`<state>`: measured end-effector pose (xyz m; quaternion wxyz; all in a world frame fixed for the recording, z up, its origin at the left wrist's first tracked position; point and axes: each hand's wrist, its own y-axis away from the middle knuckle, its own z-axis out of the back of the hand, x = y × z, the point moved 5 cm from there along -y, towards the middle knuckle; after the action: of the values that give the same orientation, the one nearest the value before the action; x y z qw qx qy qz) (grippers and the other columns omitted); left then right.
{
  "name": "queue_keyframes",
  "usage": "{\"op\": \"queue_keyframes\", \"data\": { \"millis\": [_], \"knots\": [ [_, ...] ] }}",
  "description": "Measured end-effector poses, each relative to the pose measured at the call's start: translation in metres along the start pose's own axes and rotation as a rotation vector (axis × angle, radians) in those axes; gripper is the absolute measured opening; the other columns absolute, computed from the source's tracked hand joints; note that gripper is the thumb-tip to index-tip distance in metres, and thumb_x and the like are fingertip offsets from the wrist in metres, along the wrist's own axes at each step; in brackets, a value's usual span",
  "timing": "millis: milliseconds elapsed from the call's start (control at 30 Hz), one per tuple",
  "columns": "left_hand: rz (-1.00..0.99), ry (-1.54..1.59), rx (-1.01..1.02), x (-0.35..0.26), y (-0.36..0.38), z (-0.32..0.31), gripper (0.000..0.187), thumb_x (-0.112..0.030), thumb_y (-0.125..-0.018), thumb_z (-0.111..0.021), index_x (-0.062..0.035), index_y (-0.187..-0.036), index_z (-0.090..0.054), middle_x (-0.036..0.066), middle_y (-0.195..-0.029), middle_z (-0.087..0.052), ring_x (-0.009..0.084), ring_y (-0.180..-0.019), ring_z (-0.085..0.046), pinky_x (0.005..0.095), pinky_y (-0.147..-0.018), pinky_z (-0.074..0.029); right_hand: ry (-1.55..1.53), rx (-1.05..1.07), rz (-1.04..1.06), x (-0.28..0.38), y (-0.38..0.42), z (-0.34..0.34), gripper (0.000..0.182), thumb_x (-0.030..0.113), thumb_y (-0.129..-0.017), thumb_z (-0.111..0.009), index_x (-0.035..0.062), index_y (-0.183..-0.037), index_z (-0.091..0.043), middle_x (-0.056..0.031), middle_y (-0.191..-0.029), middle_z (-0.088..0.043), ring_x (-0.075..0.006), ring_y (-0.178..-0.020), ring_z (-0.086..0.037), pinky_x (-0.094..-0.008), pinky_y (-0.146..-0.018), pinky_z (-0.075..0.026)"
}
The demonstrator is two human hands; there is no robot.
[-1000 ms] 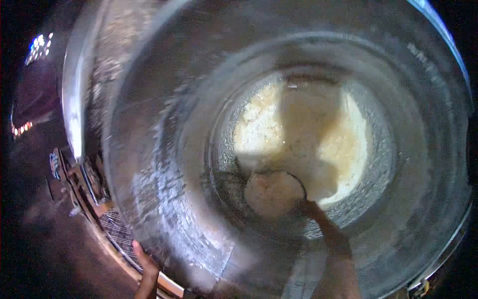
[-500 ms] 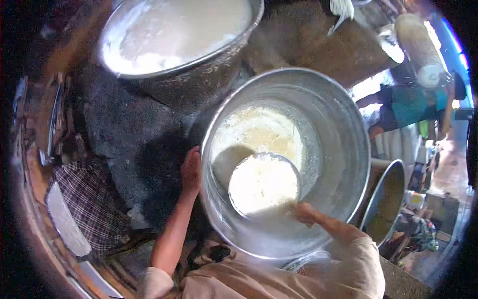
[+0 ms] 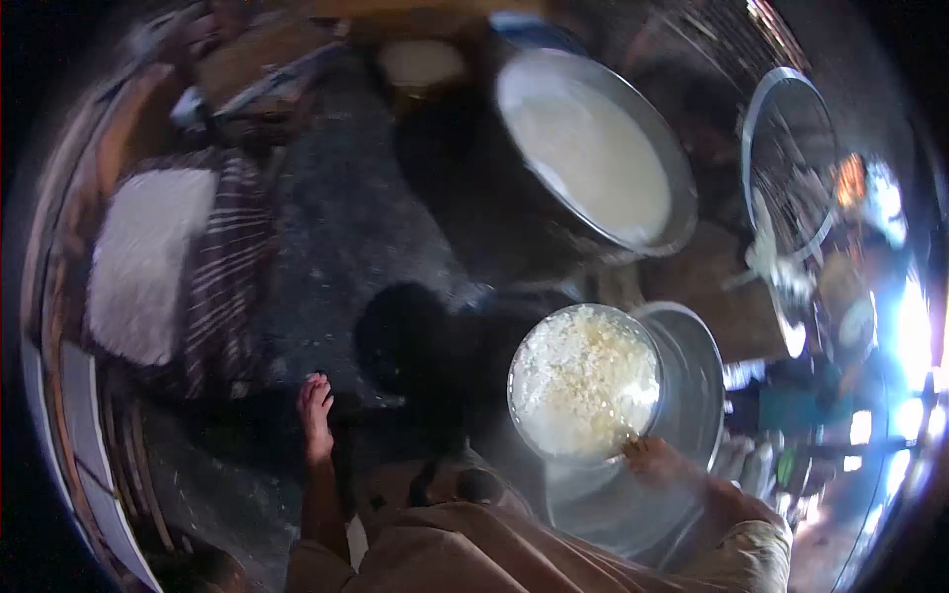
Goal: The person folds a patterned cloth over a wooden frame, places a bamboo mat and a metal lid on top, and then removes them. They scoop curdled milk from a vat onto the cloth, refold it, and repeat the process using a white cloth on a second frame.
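My right hand (image 3: 657, 461) grips the near rim of a round metal bowl (image 3: 585, 450), partly blurred. White, lumpy curd-like stuff (image 3: 588, 376) fills the bowl nearly to its brim. Below and behind it stands a large metal pot (image 3: 700, 371), whose inside is mostly hidden by the bowl and my arm. My left hand (image 3: 316, 413) is out to the left over the dark floor, fingers stretched and nothing in them.
A big vat (image 3: 682, 203) of milky liquid stands ahead. To the left, a white slab-like mass (image 3: 148, 262) lies beside dark checked cloth (image 3: 232, 277). A metal ring (image 3: 748, 148) is at the far right, and a person in teal (image 3: 796, 405) is at the right edge.
The bowl has come up out of the pot in my right hand. My left hand has let go of the pot's rim and moved left. The view has turned left.
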<state>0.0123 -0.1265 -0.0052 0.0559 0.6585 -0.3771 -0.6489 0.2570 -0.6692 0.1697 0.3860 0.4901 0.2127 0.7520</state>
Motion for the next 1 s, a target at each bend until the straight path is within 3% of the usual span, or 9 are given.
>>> {"op": "queue_keyframes", "data": {
  "millis": [100, 200, 267, 333, 400, 467, 800, 867, 1000],
  "knots": [
    [-0.213, 0.285, -0.059, -0.006, -0.009, 0.073, 0.037, -0.021, -0.08, -0.053, -0.0083, -0.114, -0.044, 0.007, -0.112, -0.047, 0.0224, -0.105, -0.046, 0.0369, -0.089, -0.035, -1.739, 0.362, -0.09, 0.002, -0.055, -0.039, 0.054, 0.012, -0.07, -0.065, 0.0086, -0.116, -0.038, -0.0046, -0.102, -0.051, -0.0192, -0.082, -0.053, -0.0289, -0.066, -0.046],
    [-0.667, -0.459, -0.342, -0.031, -0.016, 0.116, 0.022, -0.008, -0.076, -0.053, -0.0091, -0.099, -0.052, 0.004, -0.097, -0.053, 0.016, -0.091, -0.05, 0.0312, -0.083, -0.039, -1.275, 0.444, -0.191, 0.067, -0.132, -0.071, 0.044, 0.024, -0.073, -0.059, 0.0104, -0.111, -0.042, -0.0048, -0.094, -0.05, -0.0191, -0.084, -0.048, -0.0375, -0.066, -0.041],
    [-0.134, 1.021, -0.115, 0.016, -0.048, 0.129, 0.014, -0.01, -0.076, -0.055, -0.0111, -0.09, -0.054, 0.001, -0.095, -0.054, 0.0131, -0.088, -0.051, 0.029, -0.083, -0.04, -1.472, 0.552, -0.274, 0.147, -0.176, -0.086, 0.029, 0.021, -0.075, -0.057, 0.0082, -0.101, -0.05, -0.004, -0.094, -0.05, -0.0174, -0.083, -0.047, -0.0357, -0.064, -0.041],
    [-0.316, 1.184, 0.201, 0.015, -0.061, 0.132, 0.014, -0.015, -0.077, -0.056, -0.0111, -0.09, -0.056, -0.001, -0.095, -0.055, 0.0103, -0.089, -0.052, 0.0284, -0.085, -0.04, -0.731, 0.287, -0.148, 0.278, -0.21, -0.111, 0.027, 0.019, -0.077, -0.055, 0.006, -0.101, -0.052, -0.004, -0.097, -0.052, -0.0158, -0.079, -0.05, -0.0312, -0.063, -0.042],
    [-0.296, 1.253, -0.02, -0.001, -0.05, 0.133, 0.016, -0.018, -0.077, -0.056, -0.0101, -0.091, -0.056, 0.0, -0.096, -0.055, 0.0121, -0.092, -0.052, 0.0306, -0.086, -0.039, -0.883, 0.204, 0.304, 0.343, -0.262, -0.145, 0.029, 0.019, -0.077, -0.057, 0.0031, -0.101, -0.052, -0.004, -0.092, -0.055, -0.0145, -0.072, -0.053, -0.0276, -0.06, -0.044],
    [-0.255, 1.318, -0.222, -0.005, -0.053, 0.136, 0.019, -0.02, -0.077, -0.055, -0.009, -0.093, -0.056, 0.002, -0.097, -0.056, 0.0139, -0.094, -0.051, 0.0329, -0.088, -0.038, -0.208, 0.217, 0.077, 0.396, -0.315, -0.182, 0.029, 0.02, -0.077, -0.057, 0.0024, -0.099, -0.051, -0.0034, -0.081, -0.055, -0.0152, -0.066, -0.054, -0.0282, -0.056, -0.044],
    [-0.316, 1.583, -0.072, -0.014, -0.066, 0.138, 0.018, -0.019, -0.074, -0.06, -0.0062, -0.086, -0.057, 0.005, -0.095, -0.057, 0.0176, -0.097, -0.048, 0.0345, -0.092, -0.033, -0.028, 0.374, 1.031, 0.583, -0.464, -0.341, 0.02, 0.012, -0.077, -0.055, 0.002, -0.093, -0.049, -0.007, -0.071, -0.051, -0.0194, -0.059, -0.049, -0.0347, -0.054, -0.043],
    [-0.353, 1.621, -0.089, -0.007, -0.065, 0.132, 0.017, -0.017, -0.075, -0.059, -0.0059, -0.087, -0.057, 0.005, -0.094, -0.057, 0.0177, -0.096, -0.049, 0.0338, -0.09, -0.035, -0.93, 0.776, 0.095, 0.599, -0.471, -0.359, 0.012, 0.008, -0.075, -0.056, 0.0024, -0.083, -0.049, -0.0064, -0.064, -0.05, -0.0174, -0.056, -0.048, -0.0325, -0.052, -0.043],
    [-0.227, 1.603, -0.214, -0.03, -0.054, 0.135, 0.015, -0.013, -0.077, -0.054, -0.0042, -0.089, -0.055, 0.006, -0.089, -0.057, 0.0188, -0.092, -0.051, 0.0331, -0.083, -0.039, -0.75, 0.639, 0.017, 0.627, -0.479, -0.358, 0.011, 0.004, -0.073, -0.056, 0.0033, -0.079, -0.047, -0.0058, -0.063, -0.049, -0.0158, -0.052, -0.048, -0.0291, -0.049, -0.043]
  ]
}}
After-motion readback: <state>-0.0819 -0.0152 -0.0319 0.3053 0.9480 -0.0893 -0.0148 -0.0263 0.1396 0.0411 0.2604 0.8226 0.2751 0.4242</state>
